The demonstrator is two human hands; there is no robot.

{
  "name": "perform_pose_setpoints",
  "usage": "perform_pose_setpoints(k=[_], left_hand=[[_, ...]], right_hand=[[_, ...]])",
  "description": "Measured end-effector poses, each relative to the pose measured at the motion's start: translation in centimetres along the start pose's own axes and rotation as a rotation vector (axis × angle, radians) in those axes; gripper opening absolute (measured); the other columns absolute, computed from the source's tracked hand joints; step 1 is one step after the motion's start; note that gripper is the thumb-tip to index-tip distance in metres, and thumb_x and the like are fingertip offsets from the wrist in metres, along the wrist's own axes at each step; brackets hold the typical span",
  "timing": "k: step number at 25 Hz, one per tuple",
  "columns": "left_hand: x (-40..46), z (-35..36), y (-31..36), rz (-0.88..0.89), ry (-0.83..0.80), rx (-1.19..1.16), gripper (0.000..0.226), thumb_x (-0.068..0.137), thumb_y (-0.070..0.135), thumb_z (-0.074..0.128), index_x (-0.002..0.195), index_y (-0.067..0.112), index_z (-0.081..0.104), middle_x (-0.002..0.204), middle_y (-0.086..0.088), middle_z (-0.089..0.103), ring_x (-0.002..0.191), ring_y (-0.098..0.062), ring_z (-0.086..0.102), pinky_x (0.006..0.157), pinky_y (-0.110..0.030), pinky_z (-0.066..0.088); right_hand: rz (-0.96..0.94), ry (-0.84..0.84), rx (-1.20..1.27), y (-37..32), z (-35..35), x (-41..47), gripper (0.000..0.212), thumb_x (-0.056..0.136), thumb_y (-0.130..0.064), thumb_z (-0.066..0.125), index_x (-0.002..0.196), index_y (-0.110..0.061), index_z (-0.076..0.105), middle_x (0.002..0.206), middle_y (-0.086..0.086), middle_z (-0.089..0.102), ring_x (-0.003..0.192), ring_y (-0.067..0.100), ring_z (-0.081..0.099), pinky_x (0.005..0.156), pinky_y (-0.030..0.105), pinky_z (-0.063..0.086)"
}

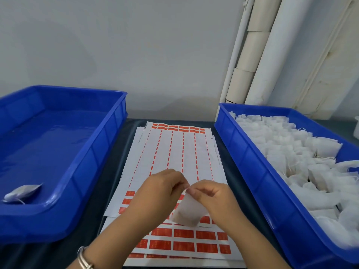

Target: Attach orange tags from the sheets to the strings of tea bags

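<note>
Currently: tagging step, one bag in hand
Left hand point(163, 188): fingertips pinched together at the bag's top – likely on string or tag, too small to tell which
Right hand point(208, 195): fingers curled, pinching the top edge of the tea bag point(187, 211)
Bag location: hanging over the near part of the tag sheets point(174, 152), between the two bins
Bag axis: long axis runs far-to-near, top at the fingertips, bottom tilted near
Handling: light, soft, tears easily – hold by top seam or string, not the filled body
Left bin point(93, 152): one finished bag point(21, 193) in its near corner
Right bin point(252, 166): heap of untagged bags point(291, 152)
</note>
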State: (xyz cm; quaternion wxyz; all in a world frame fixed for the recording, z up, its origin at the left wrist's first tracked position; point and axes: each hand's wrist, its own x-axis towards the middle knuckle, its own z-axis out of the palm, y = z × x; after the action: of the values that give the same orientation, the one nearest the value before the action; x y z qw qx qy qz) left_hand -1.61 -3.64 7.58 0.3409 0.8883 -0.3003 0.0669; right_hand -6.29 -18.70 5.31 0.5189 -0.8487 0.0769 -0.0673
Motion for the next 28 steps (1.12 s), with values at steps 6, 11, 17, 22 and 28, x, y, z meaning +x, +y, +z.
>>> perform_pose_setpoints(k=[6, 11, 17, 22, 28], left_hand=[[0.5, -0.9, -0.3, -0.021, 0.22, 0.0, 0.011, 0.09, 0.021, 0.057, 0.086, 0.031, 0.059, 0.077, 0.028, 0.046, 0.073, 0.006, 0.05, 0.066, -0.002, 0.034], [0.6, -1.6, -1.3, -0.1, 0.394, -0.054, 0.008, 0.085, 0.015, 0.064, 0.085, 0.022, 0.066, 0.074, 0.028, 0.049, 0.07, 0.004, 0.053, 0.063, -0.006, 0.037], [1.6, -0.4, -2.8, -0.266, 0.397, -0.193, 0.012, 0.085, 0.023, 0.064, 0.084, 0.033, 0.06, 0.076, 0.025, 0.056, 0.071, -0.004, 0.06, 0.064, -0.013, 0.046], [1.3, 0.8, -5.3, -0.517, 0.412, -0.321, 0.007, 0.086, 0.028, 0.063, 0.092, 0.029, 0.067, 0.075, 0.018, 0.062, 0.069, -0.006, 0.061, 0.055, -0.013, 0.041], [-2.7, 3.6, -5.1, -0.38, 0.149, -0.094, 0.011, 0.087, 0.037, 0.06, 0.094, 0.033, 0.068, 0.075, 0.029, 0.054, 0.07, 0.005, 0.055, 0.058, -0.002, 0.035]], right_hand=[[0.03, 0.006, 0.083, 0.7, 1.1, 1.3, 0.015, 0.084, -0.028, 0.068, 0.071, -0.035, 0.07, 0.089, -0.034, 0.066, 0.089, -0.009, 0.059, 0.072, 0.008, 0.043], [0.063, -0.017, 0.115, 1.1, 1.7, 1.6, 0.011, 0.086, -0.03, 0.065, 0.076, -0.03, 0.07, 0.092, -0.027, 0.068, 0.093, 0.001, 0.06, 0.07, 0.013, 0.045], [0.219, -0.1, 0.047, 1.2, 2.8, 1.4, 0.011, 0.083, -0.029, 0.07, 0.09, -0.033, 0.062, 0.09, -0.02, 0.064, 0.086, 0.008, 0.066, 0.067, 0.018, 0.053], [0.332, -0.225, 0.109, 2.0, 1.7, 0.8, 0.017, 0.089, -0.033, 0.062, 0.081, -0.021, 0.071, 0.085, -0.011, 0.074, 0.081, 0.007, 0.071, 0.086, 0.035, 0.054], [0.315, -0.191, 1.147, 1.7, 0.7, 0.4, 0.009, 0.079, -0.014, 0.068, 0.082, -0.009, 0.075, 0.103, 0.008, 0.072, 0.084, 0.017, 0.071, 0.07, 0.032, 0.055]])
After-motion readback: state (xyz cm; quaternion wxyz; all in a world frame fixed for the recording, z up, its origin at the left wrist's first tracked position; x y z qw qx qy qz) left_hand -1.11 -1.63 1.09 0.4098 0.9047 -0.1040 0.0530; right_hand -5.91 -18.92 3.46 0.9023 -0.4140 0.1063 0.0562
